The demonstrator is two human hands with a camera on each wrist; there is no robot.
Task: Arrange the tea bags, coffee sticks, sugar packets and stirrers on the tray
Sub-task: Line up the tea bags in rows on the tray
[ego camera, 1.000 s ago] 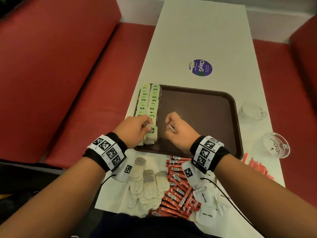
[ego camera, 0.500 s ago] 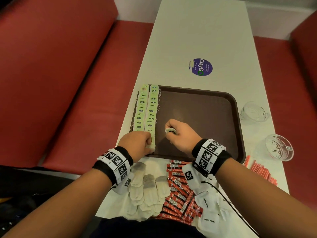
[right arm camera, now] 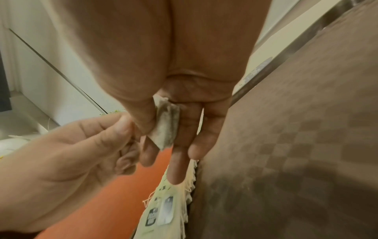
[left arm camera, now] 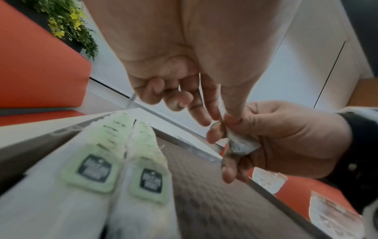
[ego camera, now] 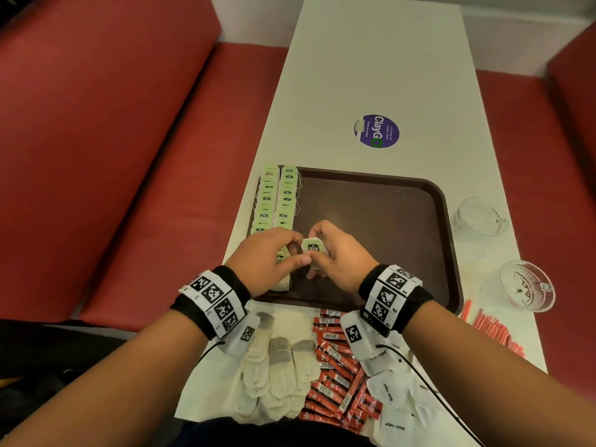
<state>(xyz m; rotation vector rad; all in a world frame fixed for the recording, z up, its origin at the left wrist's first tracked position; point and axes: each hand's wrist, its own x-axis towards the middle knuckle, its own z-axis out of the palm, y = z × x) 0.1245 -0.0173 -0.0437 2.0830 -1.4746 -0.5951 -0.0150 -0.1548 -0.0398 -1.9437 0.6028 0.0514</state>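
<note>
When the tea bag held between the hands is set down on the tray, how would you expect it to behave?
The tea bag, pinched by the right hand and touched by the left hand, looks soft and creased, so probably floppy. It seems light. Its paper tag hangs on string and may flip or snag on the rows.

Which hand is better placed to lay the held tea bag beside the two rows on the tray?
Probably the right hand: it grips the tea bag, above bare tray; the left hand only pinches its edge.
</note>
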